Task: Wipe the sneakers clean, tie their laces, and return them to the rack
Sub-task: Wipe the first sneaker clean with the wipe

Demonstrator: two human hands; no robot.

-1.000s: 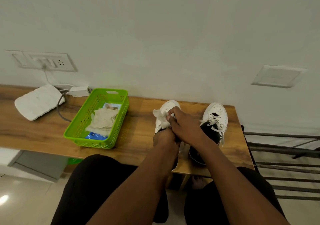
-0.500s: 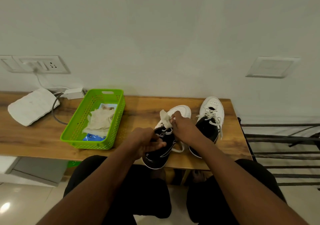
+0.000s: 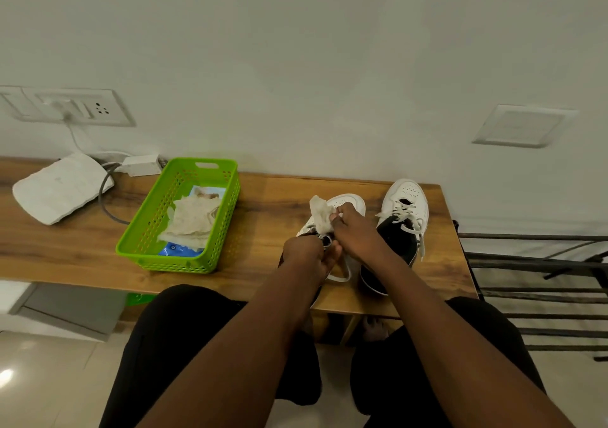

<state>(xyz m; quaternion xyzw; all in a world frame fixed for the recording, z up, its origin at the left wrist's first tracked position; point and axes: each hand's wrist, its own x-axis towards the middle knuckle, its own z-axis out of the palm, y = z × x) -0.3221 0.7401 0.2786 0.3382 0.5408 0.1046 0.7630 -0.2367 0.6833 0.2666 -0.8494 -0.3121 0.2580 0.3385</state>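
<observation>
Judging by how things lie, the job is in its first stage, the wiping. The right hand (image 3: pixel 353 230) has its grip pinched on a crumpled off-white wipe cloth (image 3: pixel 320 213), held against the upper of the white-toed, black-sided sneaker (image 3: pixel 350 202) that lies mid-way along the brown wooden bench (image 3: pixel 263 223). The left hand (image 3: pixel 304 251) has its grip curled round that shoe's near end, by the collar, steadying it (just which part the fingers close on is hidden behind the hand). A loop of its white lace (image 3: pixel 339 279) lies slack toward the bench edge, so I judge it untied.

The second white and black sneaker (image 3: pixel 406 197) stands just beside it on the right, apart from both hands. Its loose white laces (image 3: pixel 403 217) trail down its side. Whether it has been wiped I cannot tell.

The dark metal shoe rack (image 3: pixel 533 263) stands at the right end of the bench, and neither shoe is on it. Spare pale cloths (image 3: pixel 192 220) lie in the bright green plastic basket (image 3: pixel 177 263) to the left.

Left to do, by my reckoning: finish wiping this shoe, see to the other one, tie both sets of laces, and set the pair on the rack
</observation>
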